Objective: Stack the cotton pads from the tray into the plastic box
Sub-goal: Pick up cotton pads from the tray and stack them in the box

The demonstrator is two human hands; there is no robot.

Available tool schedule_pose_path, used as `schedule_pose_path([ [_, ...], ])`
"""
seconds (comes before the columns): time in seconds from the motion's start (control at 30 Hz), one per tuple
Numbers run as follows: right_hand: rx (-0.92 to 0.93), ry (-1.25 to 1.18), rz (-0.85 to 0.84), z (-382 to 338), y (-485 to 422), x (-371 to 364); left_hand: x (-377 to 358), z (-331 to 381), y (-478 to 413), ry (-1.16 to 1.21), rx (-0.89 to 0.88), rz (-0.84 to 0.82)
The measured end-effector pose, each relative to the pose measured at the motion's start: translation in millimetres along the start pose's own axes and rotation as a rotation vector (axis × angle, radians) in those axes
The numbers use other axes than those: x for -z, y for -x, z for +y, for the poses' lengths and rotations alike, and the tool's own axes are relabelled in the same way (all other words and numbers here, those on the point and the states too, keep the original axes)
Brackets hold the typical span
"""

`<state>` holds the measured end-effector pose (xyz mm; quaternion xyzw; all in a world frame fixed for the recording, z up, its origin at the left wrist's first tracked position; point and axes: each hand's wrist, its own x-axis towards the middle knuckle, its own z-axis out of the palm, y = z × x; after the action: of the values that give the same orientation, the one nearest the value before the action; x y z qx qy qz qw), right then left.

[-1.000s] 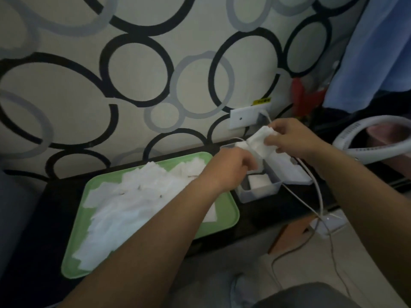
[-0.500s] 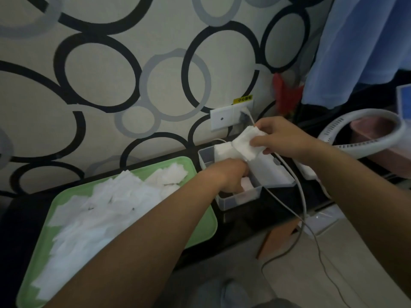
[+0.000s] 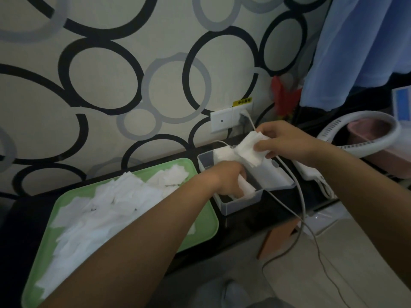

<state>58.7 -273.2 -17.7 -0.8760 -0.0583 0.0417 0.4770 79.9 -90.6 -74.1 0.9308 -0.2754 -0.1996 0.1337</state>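
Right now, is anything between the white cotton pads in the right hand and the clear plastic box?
Yes: the left hand is down inside the clear plastic box, partly beneath the white cotton pads that the right hand pinches.

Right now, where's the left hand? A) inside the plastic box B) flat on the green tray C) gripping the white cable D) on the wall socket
A: the left hand is down in the plastic box, holding a cotton pad.

left hand (image 3: 229, 178) low, fingers curled, right hand (image 3: 287, 141) raised (thumb and fingers pinching), forearms bare
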Motion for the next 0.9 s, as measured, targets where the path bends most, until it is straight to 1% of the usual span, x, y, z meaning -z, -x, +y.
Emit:
schedule_pose_path([
  [0.13, 0.029, 0.025, -0.149, 5, 7, 10, 7, -5, 4, -0.019, 0.024, 0.143],
  [0.27, 0.064, 0.095, -0.283, 8, 9, 12, 11, -1, 2, 0.013, 0.076, 0.228],
  [0.37, 0.066, 0.149, -0.275, 7, 7, 4, 11, -2, 0, 0.003, 0.109, 0.251],
  [0.47, 0.06, 0.227, -0.272, 10, 0, -11, 13, -5, 0, 0.056, 0.143, 0.272],
  [0.6, 0.067, 0.488, -0.252, 13, -7, -29, 15, -11, 3, 0.124, 0.183, 0.308],
  [0.77, 0.098, 0.783, -0.2, 5, -9, -47, 10, -8, 6, 0.09, 0.186, 0.355],
  [0.9, 0.077, 0.929, -0.197, 2, -10, -58, 10, -6, 8, 0.112, 0.188, 0.365],
])
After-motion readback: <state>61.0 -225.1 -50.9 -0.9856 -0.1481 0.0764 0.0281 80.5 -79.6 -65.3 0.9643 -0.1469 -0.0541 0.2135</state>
